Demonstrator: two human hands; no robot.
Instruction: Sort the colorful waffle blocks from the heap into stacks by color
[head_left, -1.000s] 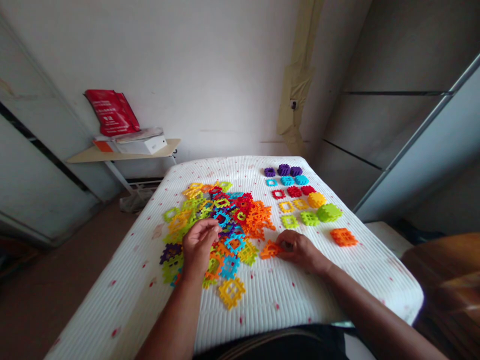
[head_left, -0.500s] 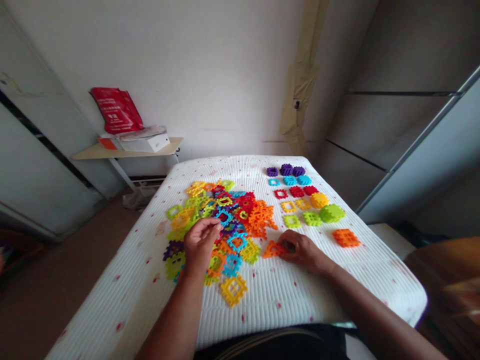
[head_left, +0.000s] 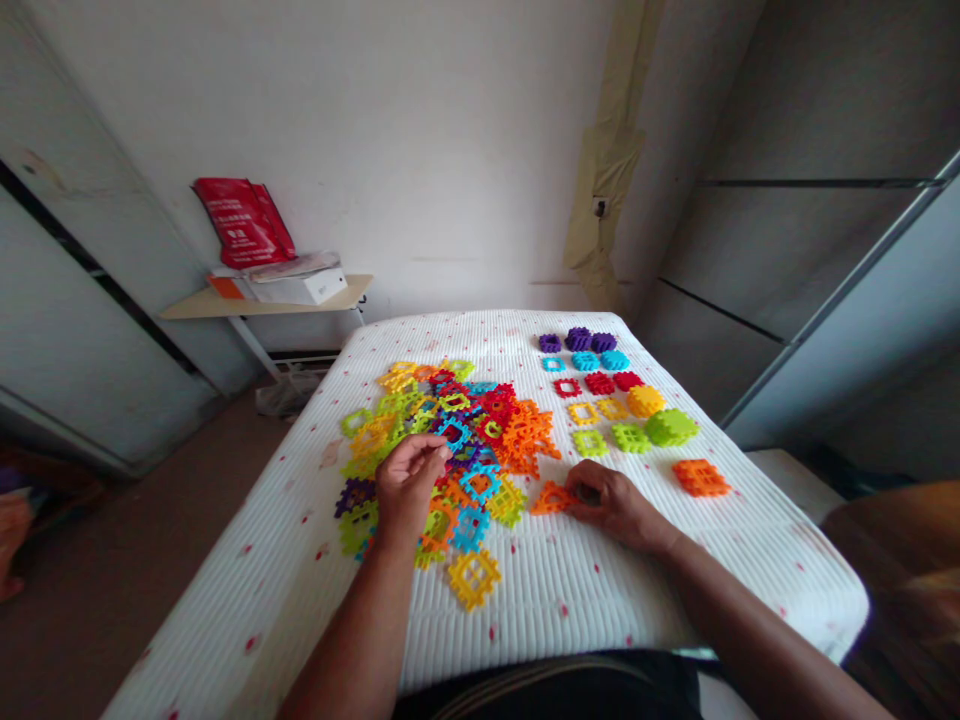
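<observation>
My left hand (head_left: pixel 409 487) hangs bunched over the near edge of a heap of interlocking plastic waffle blocks (head_left: pixel 450 470), its fingertips beside a blue square block (head_left: pixel 454 433). Whether it pinches anything is hidden. My right hand (head_left: pixel 615 507) lies on the white ribbed cover, its fingers on the end of an orange triangular block piece (head_left: pixel 553 498). To the right, sorted stacks stand in colour groups: purple (head_left: pixel 577 339), cyan (head_left: pixel 585 361), red (head_left: pixel 600 383), yellow (head_left: pixel 645 401) and green (head_left: pixel 671 427). An orange stack (head_left: pixel 700 478) sits apart.
The blocks lie on a bed with a white ribbed cover (head_left: pixel 600 590) flecked with red. Behind it, a wall shelf (head_left: pixel 262 309) holds a white box and a red bag. Grey panels stand on the right, and a blurred brown object fills the lower right corner.
The whole scene has shifted slightly right in view as my head turned. Both hands have stayed in about the same place on the blocks.
</observation>
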